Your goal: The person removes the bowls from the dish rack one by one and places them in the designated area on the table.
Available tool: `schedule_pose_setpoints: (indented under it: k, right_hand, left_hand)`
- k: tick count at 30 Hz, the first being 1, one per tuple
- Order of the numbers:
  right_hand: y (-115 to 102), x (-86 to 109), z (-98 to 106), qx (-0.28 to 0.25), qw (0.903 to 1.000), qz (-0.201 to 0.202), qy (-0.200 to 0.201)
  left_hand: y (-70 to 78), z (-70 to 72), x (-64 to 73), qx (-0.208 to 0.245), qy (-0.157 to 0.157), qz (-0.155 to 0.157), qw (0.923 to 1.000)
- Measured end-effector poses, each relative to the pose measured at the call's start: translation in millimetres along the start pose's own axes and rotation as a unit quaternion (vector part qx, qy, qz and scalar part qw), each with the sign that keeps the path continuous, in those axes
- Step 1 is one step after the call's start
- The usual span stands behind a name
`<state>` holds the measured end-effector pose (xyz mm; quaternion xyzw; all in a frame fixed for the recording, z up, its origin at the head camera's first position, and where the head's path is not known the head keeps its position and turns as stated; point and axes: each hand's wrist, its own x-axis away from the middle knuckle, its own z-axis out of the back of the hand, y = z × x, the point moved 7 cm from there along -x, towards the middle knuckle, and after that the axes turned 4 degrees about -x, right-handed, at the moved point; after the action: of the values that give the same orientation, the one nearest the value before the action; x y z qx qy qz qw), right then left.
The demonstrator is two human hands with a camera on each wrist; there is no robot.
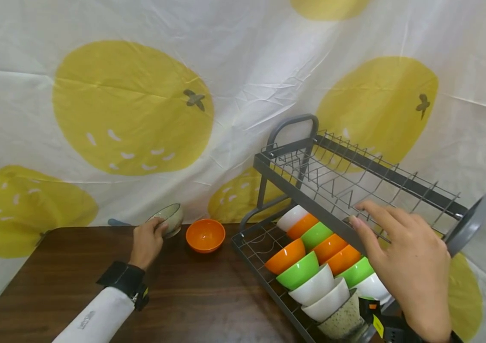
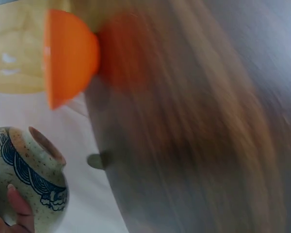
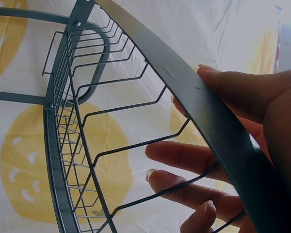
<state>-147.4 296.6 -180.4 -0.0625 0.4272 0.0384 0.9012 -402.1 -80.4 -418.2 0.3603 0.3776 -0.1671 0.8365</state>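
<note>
My left hand (image 1: 147, 243) grips a speckled stoneware bowl (image 1: 172, 220) by its side, over the back edge of the table. A blue wave band and an unglazed foot show on this bowl (image 2: 36, 167) in the left wrist view, where it is tilted and apart from the table. Just right of it, an orange bowl (image 1: 206, 237) sits upright on the table. My right hand (image 1: 410, 259) holds the front rail of the upper tier of a grey dish rack (image 1: 307, 197). In the right wrist view, the thumb lies outside the rail (image 3: 199, 92) and fingers reach behind it.
Rows of orange, green, white and speckled bowls (image 1: 298, 270) lean on the rack's lower tier. The wire upper tier (image 1: 333, 176) overhangs them. A fruit-print cloth (image 1: 243, 71) hangs behind the dark wooden table (image 1: 191, 295). A small bluish object (image 1: 118, 222) lies at the table's back edge.
</note>
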Motion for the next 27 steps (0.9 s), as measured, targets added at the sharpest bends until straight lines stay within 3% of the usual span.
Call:
schedule_pose_setpoints:
  k: [5,15,20,27]
  right_hand:
    - [0,-0.4,1,0.0,1.0,0.001,0.004]
    - [1,-0.9,0,0.001,0.9999,-0.007,-0.007]
    - [1,-1.4,-1,0.0,1.0,-0.005,-0.007]
    - [2,-0.7,-1,0.0,0.9999,-0.01,-0.013]
  left_hand:
    - [-2.3,-5.7,5.6,-0.02,-0.024,-0.049,0.9983]
    - [-8.5,-15.3,21.5,-0.067,-0.044,-0.098,0.9919]
    - [-11.1,-19.6,28.4,-0.083,-0.049,-0.107,0.9896]
    - [-14.7,-29.6,38.9,-0.114,-0.101,-0.111,0.9822]
